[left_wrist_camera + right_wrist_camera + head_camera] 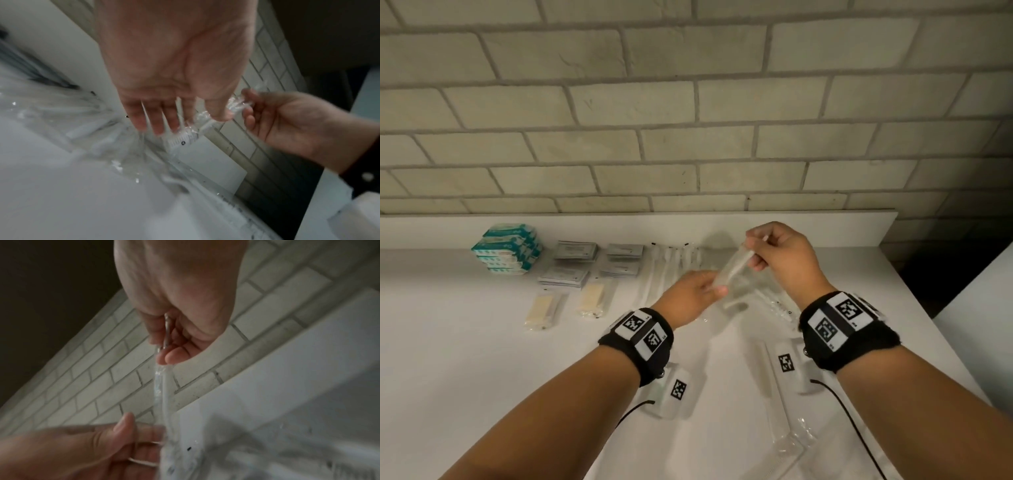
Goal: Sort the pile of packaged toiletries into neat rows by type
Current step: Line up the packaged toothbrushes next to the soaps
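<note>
White counter (465,359), hands (697,294) mid-surface, wrapped toothbrush (734,267) aloft.

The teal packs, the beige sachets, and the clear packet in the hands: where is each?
teal packs (506,251), head view, front of the stack.
beige sachets (593,297), head view, middle of the right one.
clear packet (732,269), head view, middle, between both hands.

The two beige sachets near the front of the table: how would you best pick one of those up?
Take a beige sachet from above, pinching across its narrow width at the middle. It lies flat, long and slim, with bare table on its left side, so fingers probably fit best along its long edges.
</note>
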Tool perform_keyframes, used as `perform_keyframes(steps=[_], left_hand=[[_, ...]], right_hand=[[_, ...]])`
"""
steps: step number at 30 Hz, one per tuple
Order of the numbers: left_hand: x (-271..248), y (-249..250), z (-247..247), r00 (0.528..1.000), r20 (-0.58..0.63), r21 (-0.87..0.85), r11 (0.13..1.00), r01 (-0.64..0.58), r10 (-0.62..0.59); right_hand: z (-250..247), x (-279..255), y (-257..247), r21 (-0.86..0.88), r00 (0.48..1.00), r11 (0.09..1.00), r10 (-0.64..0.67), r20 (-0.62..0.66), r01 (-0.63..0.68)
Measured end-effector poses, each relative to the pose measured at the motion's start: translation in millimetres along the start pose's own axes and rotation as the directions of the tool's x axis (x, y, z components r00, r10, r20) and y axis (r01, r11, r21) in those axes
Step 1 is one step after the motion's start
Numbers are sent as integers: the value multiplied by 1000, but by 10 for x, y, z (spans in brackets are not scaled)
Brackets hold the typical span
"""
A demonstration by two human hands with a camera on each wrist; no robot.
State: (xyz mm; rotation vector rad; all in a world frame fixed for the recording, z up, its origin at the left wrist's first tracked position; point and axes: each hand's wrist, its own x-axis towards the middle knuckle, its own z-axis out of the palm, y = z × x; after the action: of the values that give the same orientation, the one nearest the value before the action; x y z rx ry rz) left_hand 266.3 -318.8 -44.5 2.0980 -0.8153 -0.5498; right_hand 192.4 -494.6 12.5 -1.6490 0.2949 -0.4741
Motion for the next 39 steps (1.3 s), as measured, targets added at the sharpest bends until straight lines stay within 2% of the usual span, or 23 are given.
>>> perform_keyframes(steps=[2, 4, 7, 10, 11, 12, 13, 14, 15, 16, 17, 18, 19, 21, 23, 24, 26, 28, 29, 30, 31, 35, 39], left_hand=[[36, -76, -1, 994, -103, 160, 985, 57, -41], [0, -117, 39, 991, -109, 319, 942, 103, -71], [-53, -180, 138, 996, -41, 480, 872, 94, -84], [-72, -227, 154, 992, -1, 470, 876, 111, -125], [-70, -237, 148, 991, 12, 454, 884, 113, -133], [-76, -228, 140, 989, 26, 433, 894, 118, -143], [-77, -213, 130, 989, 35, 415, 902, 115, -142], [-72, -199, 123, 990, 49, 408, 907, 101, -132], [-60, -194, 125, 992, 68, 414, 908, 70, -107], [-48, -185, 137, 992, 99, 425, 905, 29, -78], [-36, -178, 156, 990, 134, 446, 895, -15, -50], [-19, -174, 180, 985, 169, 478, 876, -56, -30], [8, -186, 204, 979, 202, 521, 849, -89, -21], [62, -183, 224, 968, 245, 603, 790, -114, -47], [108, -169, 226, 963, 254, 635, 766, -95, -91], [116, -143, 219, 959, 260, 634, 768, -83, -110], [126, -94, 214, 951, 274, 625, 778, -63, -143], [122, -60, 210, 944, 282, 623, 781, -44, -171], [123, -62, 209, 943, 280, 618, 785, -35, -179], [124, -68, 204, 943, 278, 611, 791, -28, -182], [126, -81, 200, 943, 278, 605, 796, -23, -184], [145, -133, 184, 939, 280, 602, 799, -10, -200], [168, -171, 186, 938, 277, 599, 801, 2, -210]], right_hand=[[22, -15, 43, -189, 995, 977, -100, 23, 102], [87, -100, 144, -428, 976, 888, -90, 199, 169], [205, -210, 308, -657, 903, 707, 58, 425, 263], [219, -224, 443, -764, 789, 544, 270, 552, 348], [207, -219, 484, -774, 745, 529, 346, 571, 348], [188, -207, 516, -779, 725, 540, 392, 567, 317], [171, -181, 532, -785, 750, 560, 391, 533, 265], [156, -142, 554, -800, 813, 560, 352, 464, 215], [135, -86, 564, -839, 887, 510, 281, 367, 186], [110, -31, 567, -904, 944, 398, 206, 257, 159], [75, 23, 573, -957, 972, 272, 178, 152, 100], [38, 61, 568, -982, 974, 188, 218, 63, 21], [7, 94, 581, -987, 953, 152, 304, 1, -47], [-53, 130, 616, -980, 891, 163, 454, -28, -114], [-105, 171, 620, -976, 886, 203, 464, 25, -79], [-121, 194, 592, -971, 908, 238, 411, 78, -25], [-116, 240, 477, -944, 960, 312, 216, 181, 108], [-70, 274, 359, -935, 959, 244, 58, 278, 256], [-38, 272, 327, -932, 944, 190, 55, 324, 309], [-21, 253, 319, -925, 930, 171, 82, 357, 340], [-13, 225, 342, -919, 919, 193, 133, 372, 344], [-81, 89, 476, -914, 897, 362, 321, 305, 182], [-9, -36, 493, -914, 861, 359, 387, 329, 188]])
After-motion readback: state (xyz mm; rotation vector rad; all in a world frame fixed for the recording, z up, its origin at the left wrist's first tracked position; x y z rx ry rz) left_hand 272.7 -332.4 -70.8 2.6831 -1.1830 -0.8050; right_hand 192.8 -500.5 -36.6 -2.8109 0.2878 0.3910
